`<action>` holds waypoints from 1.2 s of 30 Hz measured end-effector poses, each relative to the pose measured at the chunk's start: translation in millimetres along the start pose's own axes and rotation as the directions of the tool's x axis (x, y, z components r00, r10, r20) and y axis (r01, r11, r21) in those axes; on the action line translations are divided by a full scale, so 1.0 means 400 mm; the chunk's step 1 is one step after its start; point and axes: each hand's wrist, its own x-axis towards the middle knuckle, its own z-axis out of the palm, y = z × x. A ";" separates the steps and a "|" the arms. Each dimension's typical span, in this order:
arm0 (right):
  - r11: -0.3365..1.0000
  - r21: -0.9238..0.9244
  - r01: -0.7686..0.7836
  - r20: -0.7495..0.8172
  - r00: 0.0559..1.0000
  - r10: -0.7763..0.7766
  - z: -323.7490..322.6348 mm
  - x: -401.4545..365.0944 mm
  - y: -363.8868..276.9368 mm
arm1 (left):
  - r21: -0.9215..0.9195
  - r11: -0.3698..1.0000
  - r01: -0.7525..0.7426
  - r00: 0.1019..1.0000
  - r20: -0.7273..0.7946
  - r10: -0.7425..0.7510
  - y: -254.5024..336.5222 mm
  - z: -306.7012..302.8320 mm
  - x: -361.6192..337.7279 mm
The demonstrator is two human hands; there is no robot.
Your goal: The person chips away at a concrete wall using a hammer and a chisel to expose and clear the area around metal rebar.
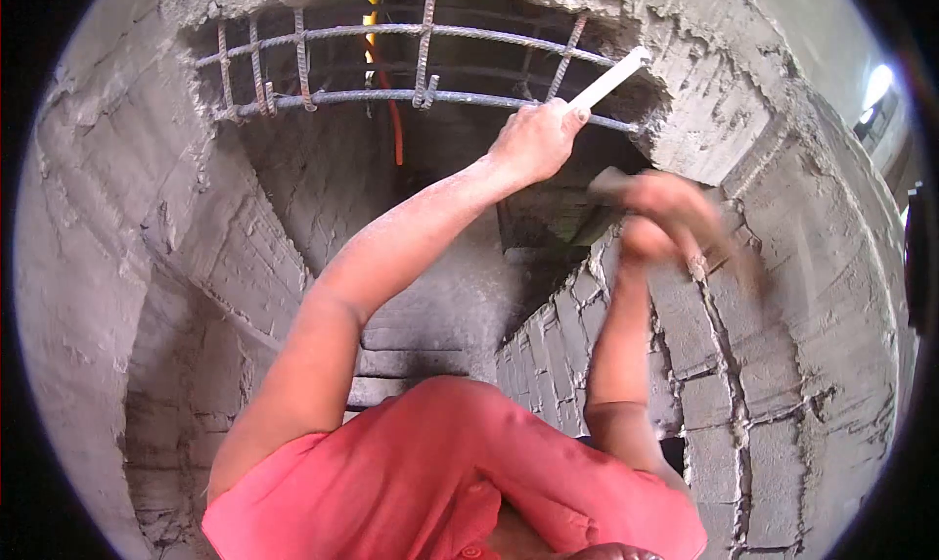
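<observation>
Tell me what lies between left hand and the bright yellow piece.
Rusty ribbed steel upright and two curved grey steel bars, in the head view.

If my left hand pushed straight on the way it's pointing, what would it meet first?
Your left hand, led by its pale bar, would likely meet the rough concrete edge first, though depth is unclear.

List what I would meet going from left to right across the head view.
Leftmost rusty steel upright, thin orange hanging cable, bare left hand gripping a pale straight bar, motion-blurred right hand, bright white light.
</observation>
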 end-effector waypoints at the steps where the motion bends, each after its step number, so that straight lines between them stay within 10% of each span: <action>1: 0.879 -0.282 -0.384 0.130 0.893 0.431 0.010 -0.068 0.074 | 0.020 1.000 -0.001 1.000 0.003 0.001 -0.002 0.003 0.002; 2: 0.682 0.075 -0.727 0.126 0.686 0.717 0.010 -0.095 0.106 | 0.019 1.000 -0.001 1.000 0.012 0.001 0.001 0.002 -0.013; 4: 0.715 0.240 -0.657 0.062 0.745 0.664 -0.022 -0.086 0.053 | 0.047 0.999 -0.013 1.000 0.014 0.012 0.003 -0.021 0.018; 5: 0.747 0.399 -0.531 0.026 0.821 0.570 -0.029 -0.054 0.005 | 0.054 0.999 0.001 1.000 0.031 -0.003 -0.002 -0.017 0.011; 6: 0.930 0.094 -0.354 -0.055 0.931 0.360 -0.041 -0.022 -0.033 | 0.054 0.999 0.008 0.999 0.037 -0.010 -0.005 -0.010 0.007; 7: 0.700 0.679 -0.219 -0.087 0.924 0.373 -0.082 0.007 -0.042 | 0.029 1.000 -0.006 0.999 0.041 0.005 -0.009 -0.009 0.010; 8: 0.674 0.736 -0.072 -0.079 0.978 0.191 -0.103 0.050 -0.094 | 0.004 1.000 -0.019 0.999 0.045 0.019 -0.013 -0.010 0.013; 10: 0.761 0.586 0.277 -0.063 0.952 -0.298 -0.147 0.141 -0.187 | 0.001 0.999 0.046 0.997 0.067 -0.046 0.004 -0.028 0.012; 13: 0.855 0.234 0.462 -0.245 0.879 -0.408 -0.087 0.088 -0.061 | 0.007 0.998 0.069 0.991 0.115 -0.069 0.021 -0.046 0.007; 14: 0.769 0.594 0.236 -0.213 0.968 -0.133 -0.032 0.000 0.098 | 0.009 0.998 0.069 0.991 0.111 -0.069 0.013 -0.040 0.015; 15: 0.957 -0.176 -0.232 0.032 0.970 0.241 0.004 -0.065 0.108 | 0.039 0.999 0.021 0.996 0.085 -0.024 -0.004 -0.026 0.028; 16: 0.574 0.137 -0.808 0.161 0.590 0.792 0.015 -0.074 0.107 | 0.069 0.997 -0.019 0.998 0.069 0.015 0.006 -0.029 0.019; 18: 0.471 0.172 -0.865 0.166 0.497 0.852 0.023 -0.083 0.082 | 0.093 0.994 0.064 0.994 0.079 -0.071 0.014 -0.055 0.022; 20: 0.517 0.344 -0.784 0.083 0.573 0.815 0.006 -0.109 0.038 | 0.088 0.995 0.052 0.991 0.117 -0.063 0.008 -0.077 0.021; 23: 0.537 0.775 -0.333 0.180 0.931 0.317 -0.090 -0.054 0.055 | 0.074 0.995 0.067 0.990 0.117 -0.075 0.020 -0.083 0.016; 26: 0.860 0.476 0.184 -0.079 0.983 -0.166 -0.103 0.097 -0.138 | 0.018 0.998 0.063 0.997 0.043 -0.064 -0.010 -0.025 0.005; 28: 0.814 0.410 0.411 -0.213 0.911 -0.352 -0.096 0.137 -0.164 | 0.011 0.996 0.088 0.995 0.056 -0.088 -0.004 -0.021 0.005; 30: 0.934 0.240 0.263 -0.037 0.964 -0.262 -0.064 0.068 0.001 | -0.001 0.992 0.129 0.988 0.083 -0.128 0.008 -0.023 0.001; 31: 0.932 0.352 -0.090 -0.071 0.990 0.123 -0.026 -0.015 0.114 | 0.005 0.992 0.124 0.991 0.046 -0.124 0.002 -0.013 -0.002; 32: 0.889 -0.310 -0.337 0.243 0.876 0.417 -0.022 -0.028 0.087 | -0.004 0.993 0.119 0.992 0.041 -0.119 -0.005 -0.009 0.002; 34: 0.560 -0.109 -0.821 0.130 0.547 0.827 0.005 -0.044 0.053 | -0.008 0.998 0.061 0.997 -0.036 -0.061 -0.030 0.001 -0.002; 36: 0.594 0.144 -0.791 0.047 0.605 0.795 -0.023 -0.064 0.011 | -0.037 0.997 0.061 0.997 -0.035 -0.063 -0.043 -0.009 0.007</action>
